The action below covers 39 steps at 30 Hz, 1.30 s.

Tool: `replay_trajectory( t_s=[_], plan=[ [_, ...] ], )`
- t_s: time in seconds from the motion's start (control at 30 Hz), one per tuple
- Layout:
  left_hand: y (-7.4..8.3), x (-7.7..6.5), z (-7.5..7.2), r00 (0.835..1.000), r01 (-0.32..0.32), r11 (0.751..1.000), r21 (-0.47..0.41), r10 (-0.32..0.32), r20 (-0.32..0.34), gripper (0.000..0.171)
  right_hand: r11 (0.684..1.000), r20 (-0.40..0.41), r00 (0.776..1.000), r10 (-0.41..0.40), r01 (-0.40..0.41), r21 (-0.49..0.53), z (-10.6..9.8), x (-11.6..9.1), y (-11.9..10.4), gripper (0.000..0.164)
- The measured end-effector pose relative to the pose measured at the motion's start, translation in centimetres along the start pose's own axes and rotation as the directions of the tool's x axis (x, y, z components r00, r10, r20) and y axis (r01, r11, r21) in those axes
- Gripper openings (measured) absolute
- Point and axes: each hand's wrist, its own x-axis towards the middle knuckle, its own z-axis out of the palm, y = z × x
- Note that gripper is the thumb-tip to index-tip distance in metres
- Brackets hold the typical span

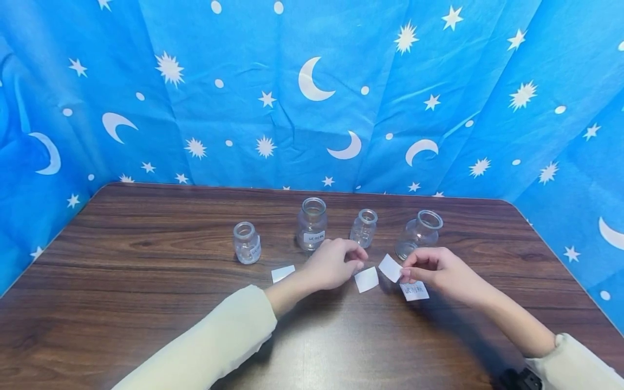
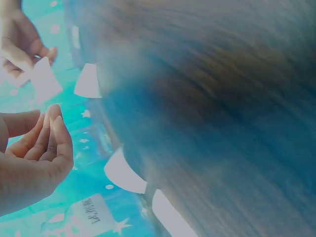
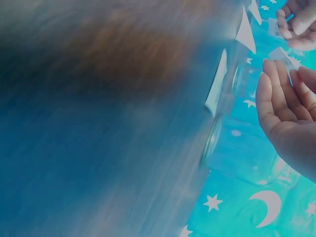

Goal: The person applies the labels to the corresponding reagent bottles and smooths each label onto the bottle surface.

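Note:
My right hand (image 1: pixel 441 272) pinches a small white paper label (image 1: pixel 390 268) by its edge, raised above the table. Below that hand, a label with printed characters (image 1: pixel 415 292) lies flat. My left hand (image 1: pixel 331 264) hovers with loosely bent fingers and holds nothing; in the left wrist view a gap shows between its thumb and fingers (image 2: pixel 54 136). Beside its fingertips lies a blank white label (image 1: pixel 366 280). Another label (image 1: pixel 283 274) is partly covered by the left wrist. Behind the left hand stands a glass jar (image 1: pixel 312 222) with a printed label stuck on it.
A small labelled jar (image 1: pixel 247 246) stands at the left. Two more open glass jars, a small one (image 1: pixel 363 230) and a wide one (image 1: pixel 418 236), stand behind the hands. Blue cloth (image 1: pixel 234 54) with moons and stars hangs behind the brown wooden table (image 1: pixel 146 281).

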Motion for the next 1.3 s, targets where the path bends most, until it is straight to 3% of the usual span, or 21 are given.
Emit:
replay_trajectory(
  t_s=[0.17,0.43,0.7,0.93,1.3],
  plan=[
    [0.8,-0.4,0.1,0.999,-0.023,0.996,-0.088,0.020,-0.033,0.010,1.000,-0.022,1.000,0.005,-0.004,0.031,0.4,0.8,-0.6,0.010],
    [1.1,-0.7,0.4,1.000,0.017,0.982,-0.190,-0.013,0.022,0.013,0.998,-0.036,0.998,-0.043,0.045,0.051,1.2,1.8,-1.3,0.008],
    [0.4,-0.3,0.5,1.000,0.000,0.968,-0.253,0.007,0.028,0.015,0.994,-0.013,0.999,-0.046,0.047,0.100,1.6,2.1,-1.2,0.017],
    [0.0,-0.1,0.6,1.000,-0.005,0.958,-0.285,0.008,0.009,0.014,0.994,-0.016,0.999,-0.039,0.040,0.100,1.6,2.3,-1.1,0.020],
    [0.0,0.0,0.8,1.000,0.003,0.960,-0.280,-0.008,-0.018,0.016,0.989,-0.006,0.996,-0.092,0.092,0.115,1.8,2.3,-0.7,0.021]
  ],
)
